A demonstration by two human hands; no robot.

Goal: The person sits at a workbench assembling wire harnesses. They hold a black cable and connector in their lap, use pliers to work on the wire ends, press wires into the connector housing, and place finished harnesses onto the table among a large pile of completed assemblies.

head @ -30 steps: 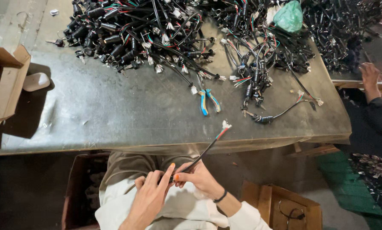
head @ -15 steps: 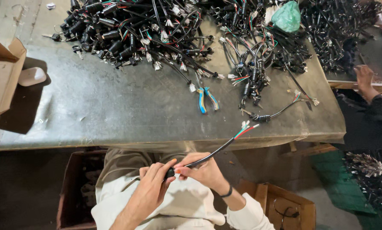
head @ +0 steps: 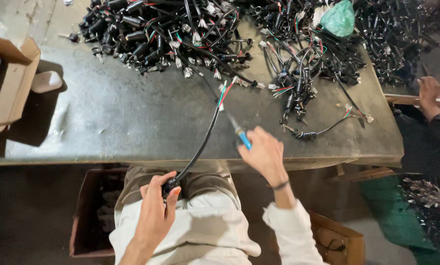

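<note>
The black cable (head: 200, 145) runs from my lap up over the near edge of the grey table (head: 107, 122), its far end splitting into thin red, green and white leads (head: 224, 91) that hang just above the tabletop. My left hand (head: 156, 211) is curled shut around its thick near end, thumb and fingers wrapped tight. I judge it light and limp along the sheath, stiffer at the plug end, so the plug end is the place to grip; the bare leads look delicate and easily bent. My right hand (head: 264, 152) is closed on the blue-handled pliers (head: 239, 135), whose tip points toward the leads. Beyond lies a tangled heap of similar black cables (head: 180, 34), with a green bag (head: 338, 18) far right and a cardboard box (head: 9, 83) left.
</note>
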